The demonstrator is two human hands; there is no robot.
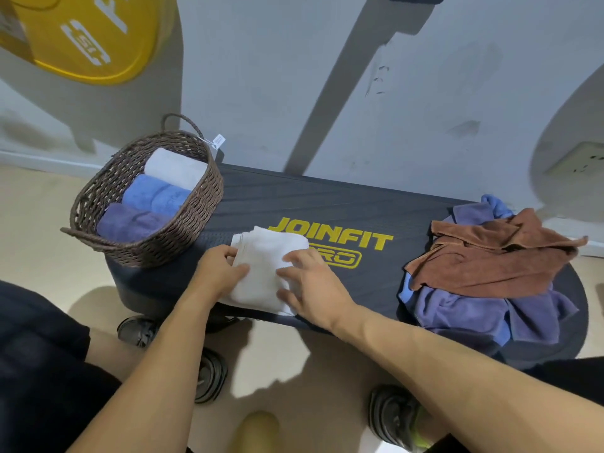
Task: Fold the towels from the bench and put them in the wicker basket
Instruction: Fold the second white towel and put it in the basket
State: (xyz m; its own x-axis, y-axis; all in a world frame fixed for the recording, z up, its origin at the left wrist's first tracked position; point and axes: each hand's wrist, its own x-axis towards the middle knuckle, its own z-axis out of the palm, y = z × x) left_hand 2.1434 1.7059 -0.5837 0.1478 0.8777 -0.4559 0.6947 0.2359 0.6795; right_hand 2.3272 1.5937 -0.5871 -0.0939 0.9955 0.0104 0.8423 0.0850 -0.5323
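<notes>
A folded white towel (266, 273) lies on the black bench (327, 204), over part of the yellow logo. My left hand (219, 271) pinches the towel's left edge between thumb and fingers. My right hand (310, 282) lies on the towel's right side with its fingers spread flat. The brown wicker basket (196, 220) stands on the bench's left end and holds three rolled towels: white (173, 168), blue (157, 194) and purple (130, 222). On the bench's right end is a loose heap with a brown towel (490, 256) over purple (464, 308) and blue (495, 204) ones.
The bench stands against a grey wall. A yellow weight plate (88, 37) leans at the upper left. My feet in dark sandals (209, 374) are on the beige floor in front of the bench. A wall socket (578, 163) is at the right.
</notes>
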